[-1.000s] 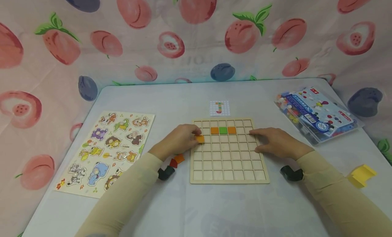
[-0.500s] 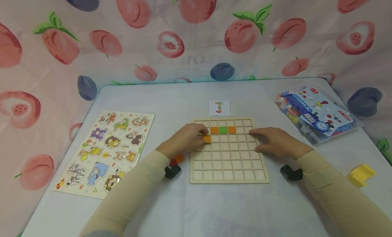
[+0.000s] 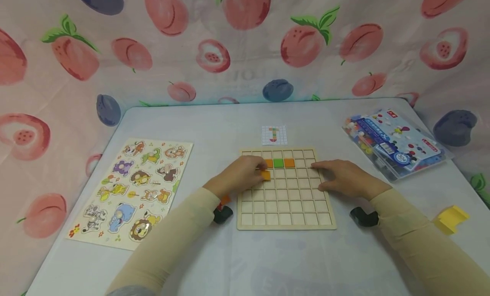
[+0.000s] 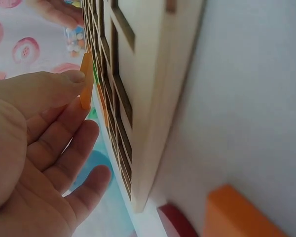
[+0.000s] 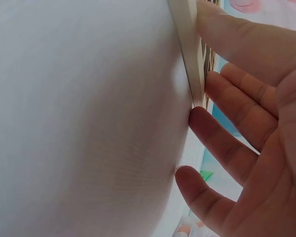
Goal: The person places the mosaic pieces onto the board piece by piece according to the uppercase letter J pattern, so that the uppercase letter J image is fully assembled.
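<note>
My left hand (image 3: 241, 176) pinches an orange square tile (image 3: 266, 175) between thumb and fingers over the wooden grid board (image 3: 287, 226). In the left wrist view the tile (image 4: 87, 81) stands tilted close to the grid; whether it touches is unclear. A green tile (image 3: 278, 163) lies in the second row, with an orange tile (image 3: 289, 163) to its right and another orange tile (image 3: 269, 163) to its left, partly behind my fingers. My right hand (image 3: 350, 177) rests on the board's right edge, fingers spread and holding no tile.
Beside the board's left side lie a red piece (image 4: 177, 222) and an orange piece (image 4: 241, 215). Behind the board is a small pattern card (image 3: 274, 135). An animal puzzle (image 3: 153, 185) lies left, a plastic box (image 3: 398, 143) back right, a yellow object (image 3: 451, 219) far right.
My left hand has moved right across the board, carrying the orange tile from the left edge to below the left orange tile. My right hand has stayed in place.
</note>
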Tool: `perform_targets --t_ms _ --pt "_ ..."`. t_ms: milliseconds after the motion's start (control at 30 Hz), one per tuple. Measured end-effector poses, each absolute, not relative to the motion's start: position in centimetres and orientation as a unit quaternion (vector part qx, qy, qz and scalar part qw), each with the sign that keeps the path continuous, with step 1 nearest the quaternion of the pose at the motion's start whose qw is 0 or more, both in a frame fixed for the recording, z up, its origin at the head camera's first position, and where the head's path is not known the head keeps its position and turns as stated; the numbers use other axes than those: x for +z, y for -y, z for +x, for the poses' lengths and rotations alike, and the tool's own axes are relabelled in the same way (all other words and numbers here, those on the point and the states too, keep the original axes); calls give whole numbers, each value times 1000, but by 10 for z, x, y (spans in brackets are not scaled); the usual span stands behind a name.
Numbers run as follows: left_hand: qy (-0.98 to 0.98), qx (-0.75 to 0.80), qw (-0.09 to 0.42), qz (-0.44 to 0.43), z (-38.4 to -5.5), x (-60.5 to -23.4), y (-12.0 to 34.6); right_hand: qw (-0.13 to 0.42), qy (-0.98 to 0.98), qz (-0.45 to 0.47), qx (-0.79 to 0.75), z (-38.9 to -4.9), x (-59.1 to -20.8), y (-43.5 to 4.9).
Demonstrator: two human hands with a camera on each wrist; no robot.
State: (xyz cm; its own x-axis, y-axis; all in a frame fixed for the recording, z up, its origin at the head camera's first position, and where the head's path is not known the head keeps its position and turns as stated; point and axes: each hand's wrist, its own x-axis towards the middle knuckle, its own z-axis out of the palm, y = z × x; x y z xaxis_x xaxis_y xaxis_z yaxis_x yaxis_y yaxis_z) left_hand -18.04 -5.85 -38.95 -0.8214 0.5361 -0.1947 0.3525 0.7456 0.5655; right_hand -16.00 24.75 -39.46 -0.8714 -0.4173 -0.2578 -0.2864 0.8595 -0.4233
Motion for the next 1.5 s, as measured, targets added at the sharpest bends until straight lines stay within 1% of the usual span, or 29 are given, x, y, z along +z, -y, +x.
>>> perform_targets --t_ms 400,800,1000,1233,1500 --pt "-920 240 150 270 -185 -389 43 179 -946 -184 -199 -159 -394 -247" --pt "-917 250 159 267 -186 -387 36 174 -946 -191 -194 -160 -394 -244" --pt "-917 247 150 273 -187 -388 32 173 -946 -191 -195 -159 -392 -244" --pt "-915 248 152 281 -188 -388 29 181 -945 -181 -202 -158 -392 -245" --pt "-913 249 151 284 -188 -390 25 178 -946 -181 -199 -158 -392 -246"
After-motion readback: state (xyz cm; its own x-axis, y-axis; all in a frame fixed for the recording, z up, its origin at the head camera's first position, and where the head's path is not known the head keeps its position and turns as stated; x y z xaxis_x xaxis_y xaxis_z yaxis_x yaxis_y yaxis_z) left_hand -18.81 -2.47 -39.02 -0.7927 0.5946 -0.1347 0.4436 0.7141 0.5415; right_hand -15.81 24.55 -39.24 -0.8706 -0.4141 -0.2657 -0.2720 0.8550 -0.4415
